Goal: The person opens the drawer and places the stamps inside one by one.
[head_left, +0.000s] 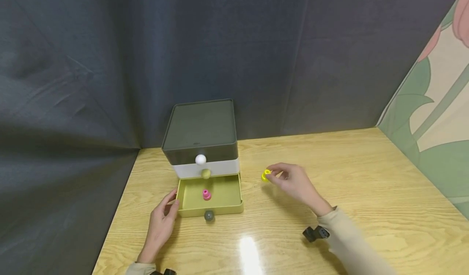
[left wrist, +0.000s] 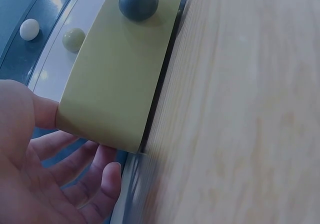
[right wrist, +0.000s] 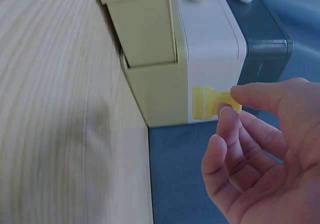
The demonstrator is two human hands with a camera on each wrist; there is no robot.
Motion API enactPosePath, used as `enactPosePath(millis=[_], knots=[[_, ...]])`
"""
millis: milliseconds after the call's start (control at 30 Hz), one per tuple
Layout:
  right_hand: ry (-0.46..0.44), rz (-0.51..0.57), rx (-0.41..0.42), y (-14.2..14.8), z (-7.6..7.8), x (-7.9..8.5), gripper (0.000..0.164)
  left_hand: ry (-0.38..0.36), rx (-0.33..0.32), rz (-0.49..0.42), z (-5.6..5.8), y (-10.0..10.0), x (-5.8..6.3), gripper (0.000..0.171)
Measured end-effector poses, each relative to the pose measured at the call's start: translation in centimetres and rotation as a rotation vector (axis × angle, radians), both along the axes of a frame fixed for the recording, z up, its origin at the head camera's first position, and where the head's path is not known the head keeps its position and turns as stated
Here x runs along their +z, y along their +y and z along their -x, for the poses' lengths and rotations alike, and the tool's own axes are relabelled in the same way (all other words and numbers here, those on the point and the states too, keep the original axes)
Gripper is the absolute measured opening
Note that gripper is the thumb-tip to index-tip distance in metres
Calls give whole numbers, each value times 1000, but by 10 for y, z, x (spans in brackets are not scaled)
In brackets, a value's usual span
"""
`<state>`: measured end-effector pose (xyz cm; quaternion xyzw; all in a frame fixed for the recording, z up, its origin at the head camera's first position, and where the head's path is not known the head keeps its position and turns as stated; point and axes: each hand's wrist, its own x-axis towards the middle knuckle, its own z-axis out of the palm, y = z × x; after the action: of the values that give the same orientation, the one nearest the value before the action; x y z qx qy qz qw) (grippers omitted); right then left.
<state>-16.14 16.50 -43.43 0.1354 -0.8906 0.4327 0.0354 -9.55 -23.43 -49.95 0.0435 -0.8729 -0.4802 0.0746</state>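
Observation:
A small three-tier drawer box stands on the table, its lowest, olive-green drawer [head_left: 223,210] pulled out. Inside that drawer sits a small pink stepped peg [head_left: 207,195]. My left hand [head_left: 163,222] rests against the drawer's left side near the front corner; in the left wrist view its thumb touches the corner and its fingers [left wrist: 80,159] are loosely bent. To the right of the box, my right hand [head_left: 293,181] pinches a yellow stepped peg [head_left: 265,175] between thumb and fingertips, above the table. The wide end of the yellow peg [right wrist: 202,103] points away from the fingers.
Above the open drawer are a white tier [head_left: 223,167] and a dark grey tier [head_left: 220,152], both closed, with round knobs. A dark curtain [head_left: 256,63] hangs behind the wooden table [head_left: 348,165]. A flower-patterned cloth [head_left: 439,145] hangs at the right.

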Motion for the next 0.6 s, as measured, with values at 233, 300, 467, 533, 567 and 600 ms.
enactPosePath(millis=[233,300,467,533,567,600], knots=[[1,13,49,-20,1,3,24,3,3,-7,1,1,0,44],[-5,15,58,-25,1,3,23,5,2,-5,0,1,0,44],[-19,39,87,-39,0,3,22,10,7,9,1,0,0,43],[-22,49,105,-46,-1,3,22,7,10,13,1,0,0,43],[-24,54,117,-50,-1,3,22,5,12,16,1,0,0,43],[-24,59,130,-54,-2,3,21,4,13,16,1,0,0,43]])
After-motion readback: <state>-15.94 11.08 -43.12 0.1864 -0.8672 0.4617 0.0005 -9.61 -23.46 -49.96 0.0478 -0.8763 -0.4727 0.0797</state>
